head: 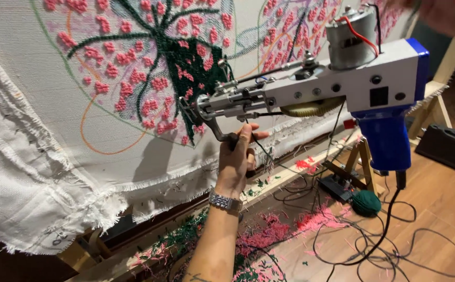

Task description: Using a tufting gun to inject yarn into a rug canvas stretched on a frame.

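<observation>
A grey and blue tufting gun (342, 86) is held up with its needle tip (192, 108) against a white cloth (39, 130) stretched upright. The cloth carries tufted pink blossoms and dark green branches (185, 62). My left hand (236, 159), with a silver watch on the wrist, is shut on the gun's black front handle below the needle. The gun's blue rear grip (387, 141) hangs free, with no hand on it. My right hand (449, 15) is a blur at the top right corner, just above the gun's motor; what it holds is unclear.
A green yarn ball (366, 202) lies on the wooden floor among tangled black cables (373, 245). Pink and green yarn scraps (269, 230) litter the floor under the wooden frame (366, 162). A black case (449, 147) sits at the right.
</observation>
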